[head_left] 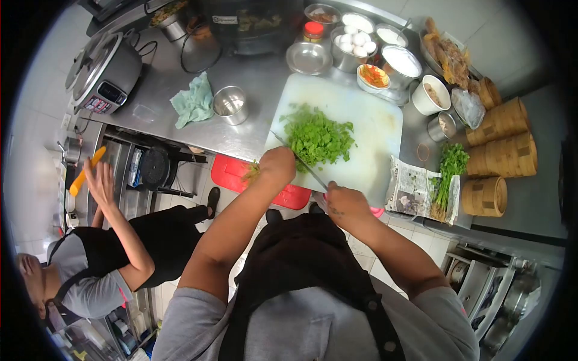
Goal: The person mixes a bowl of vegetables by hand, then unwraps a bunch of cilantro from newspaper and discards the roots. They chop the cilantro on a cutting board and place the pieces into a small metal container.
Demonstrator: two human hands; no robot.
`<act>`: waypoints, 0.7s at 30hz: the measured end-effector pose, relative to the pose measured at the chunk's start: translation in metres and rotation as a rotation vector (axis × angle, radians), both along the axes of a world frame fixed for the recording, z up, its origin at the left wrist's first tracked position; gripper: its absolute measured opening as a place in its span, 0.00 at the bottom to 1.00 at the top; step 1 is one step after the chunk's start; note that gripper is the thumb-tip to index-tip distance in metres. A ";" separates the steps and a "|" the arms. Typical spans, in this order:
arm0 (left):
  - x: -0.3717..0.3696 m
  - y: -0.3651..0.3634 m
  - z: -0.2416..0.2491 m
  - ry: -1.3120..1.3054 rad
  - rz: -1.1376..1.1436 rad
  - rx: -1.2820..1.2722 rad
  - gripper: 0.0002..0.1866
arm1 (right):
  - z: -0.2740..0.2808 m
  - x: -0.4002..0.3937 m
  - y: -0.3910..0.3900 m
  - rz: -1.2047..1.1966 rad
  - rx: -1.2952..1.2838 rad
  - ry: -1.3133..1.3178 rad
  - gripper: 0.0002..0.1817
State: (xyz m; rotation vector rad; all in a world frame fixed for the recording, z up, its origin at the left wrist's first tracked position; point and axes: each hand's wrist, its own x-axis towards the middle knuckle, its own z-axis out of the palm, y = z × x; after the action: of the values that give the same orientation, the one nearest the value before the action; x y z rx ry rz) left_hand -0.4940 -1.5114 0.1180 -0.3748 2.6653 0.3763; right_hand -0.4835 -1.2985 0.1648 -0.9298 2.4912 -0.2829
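Note:
A loose pile of chopped cilantro [319, 135] lies on the white cutting board [376, 120]. My right hand [348, 204] grips the handle of a knife [312, 173], whose blade slants up and left along the near side of the pile. Close beside the blade, my left hand [278, 164] is closed at the board's left front edge. Pale stem ends [251, 172] stick out on its left side, over a red tub [230, 173] below the counter. What lies under its fingers is hidden.
Newspaper [404, 188] with whole cilantro [451, 165] and bamboo steamers [497, 159] are at right. Behind the board stand a bowl of eggs [354, 45] and several other bowls. A metal cup [230, 105] and green cloth [194, 101] sit left. A co-worker [114, 253] stands at left, holding something orange.

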 end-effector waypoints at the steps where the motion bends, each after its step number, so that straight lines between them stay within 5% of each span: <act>1: -0.002 -0.001 -0.001 0.003 0.003 0.000 0.10 | -0.022 -0.001 -0.005 -0.003 -0.002 0.001 0.11; 4: 0.000 -0.001 0.001 0.025 0.002 -0.003 0.11 | -0.051 -0.008 -0.018 -0.099 -0.115 0.011 0.12; 21: -0.001 0.001 0.000 0.086 0.107 -0.037 0.26 | -0.027 -0.035 0.014 -0.251 -0.135 -0.132 0.17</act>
State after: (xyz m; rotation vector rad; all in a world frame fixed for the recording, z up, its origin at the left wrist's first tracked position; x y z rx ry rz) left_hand -0.4951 -1.5103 0.1177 -0.5253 2.7464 0.3833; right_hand -0.5185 -1.2846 0.1376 -0.6239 2.4889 -0.5810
